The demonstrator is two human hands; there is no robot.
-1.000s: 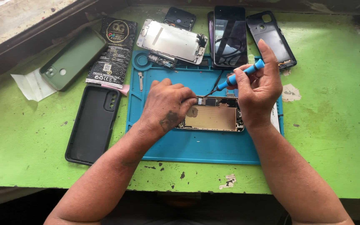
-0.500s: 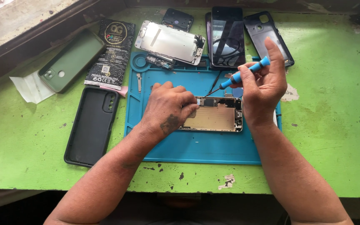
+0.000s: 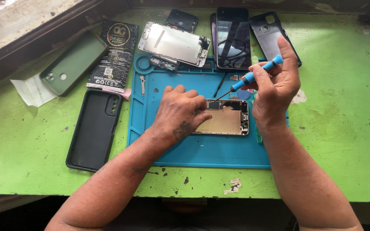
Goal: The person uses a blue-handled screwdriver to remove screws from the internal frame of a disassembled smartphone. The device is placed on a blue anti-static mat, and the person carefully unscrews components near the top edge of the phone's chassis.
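An opened phone body [image 3: 228,118] with bare circuitry lies on a blue work mat [image 3: 202,149]. My left hand [image 3: 178,113] presses down on the phone's left end, fingers curled over its top edge. My right hand [image 3: 275,87] holds a small blue screwdriver [image 3: 253,76] slanted down to the left. Its thin tip hovers just above the phone's top edge, near my left fingertips.
A black phone case [image 3: 94,128] lies left of the mat, with a green case [image 3: 71,64] and a black packet [image 3: 114,53] beyond it. A detached screen plate [image 3: 174,42], a dark phone [image 3: 233,36] and a back cover [image 3: 270,32] sit at the mat's far edge on the green table [image 3: 343,141].
My right hand and the screwdriver have lifted slightly and tilted, with the tip staying near the phone's top edge. My left hand has stayed on the phone.
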